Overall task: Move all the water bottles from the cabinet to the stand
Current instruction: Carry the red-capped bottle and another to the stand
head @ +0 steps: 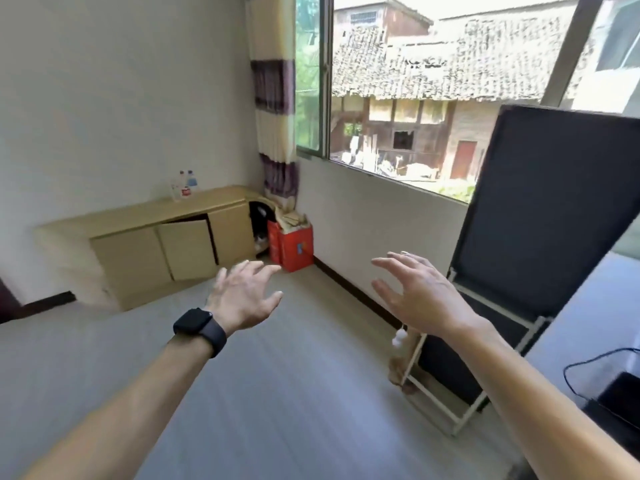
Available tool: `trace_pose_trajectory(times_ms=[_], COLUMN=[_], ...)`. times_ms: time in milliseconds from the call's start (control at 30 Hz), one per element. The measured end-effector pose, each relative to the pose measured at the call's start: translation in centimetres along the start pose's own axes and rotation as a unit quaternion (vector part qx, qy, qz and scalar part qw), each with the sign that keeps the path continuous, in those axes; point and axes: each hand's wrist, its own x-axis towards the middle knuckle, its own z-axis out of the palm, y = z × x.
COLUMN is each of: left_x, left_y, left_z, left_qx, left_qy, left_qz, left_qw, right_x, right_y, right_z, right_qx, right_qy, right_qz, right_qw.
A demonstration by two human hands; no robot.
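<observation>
"Pale-wood low cabinet (138,216) at the far left is carrying two clear plastic water bottles (185,187) on its top, isn't it?"

"Yes, one is wearing a red label, the other a blue one, and they are standing upright, just beside each other. They are sitting on top, not inside. One cabinet door (187,249) is hanging ajar, and I cannot tell whether more are hiding behind it."

"So nothing is waiting on the stand?"

"I am taking the white-framed stand with the black panel (554,220) at the right to be the goal, and no bottle is showing on it. All the carrying is looking yet to be done."

"And the hands?"

"Both are reaching forward over the grey floor, well apart from the bottles. The left hand (242,296), with a black smartwatch (201,329) on its wrist, is spreading its fingers (266,270) loosely. The right hand (419,296) is doing likewise, fingers (384,263) splayed. Neither is holding anything."
</observation>
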Motion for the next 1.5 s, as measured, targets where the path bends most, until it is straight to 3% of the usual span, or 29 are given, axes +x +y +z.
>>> trace_pose_trajectory(times_ms=[400,667,1100,1500], left_x=[15.4,24.1,43.8,66.3], left_y=[-15.7,-26.7,-50.3,-66.6], left_z=[-3.2,-2.8,0.8,6.8], left_qx=[0.059,0.072,0.073,0.047], left_qy=[0.066,0.068,0.071,0.043], left_qz=[-0.159,-0.229,-0.212,-0.195], left_qw=[0.983,0.968,0.972,0.979], right_x=[27.1,43.4,69.4,94.8], right_y=[-3.8,-8.4,-19.3,-23.3], right_z=[4.3,10.9,25.0,35.5], right_qx=[0.003,0.027,0.045,0.045], right_qy=[0.037,0.014,0.019,-0.014], right_qz=[-0.165,-0.215,-0.213,-0.206], right_qw=[0.986,0.976,0.976,0.978])
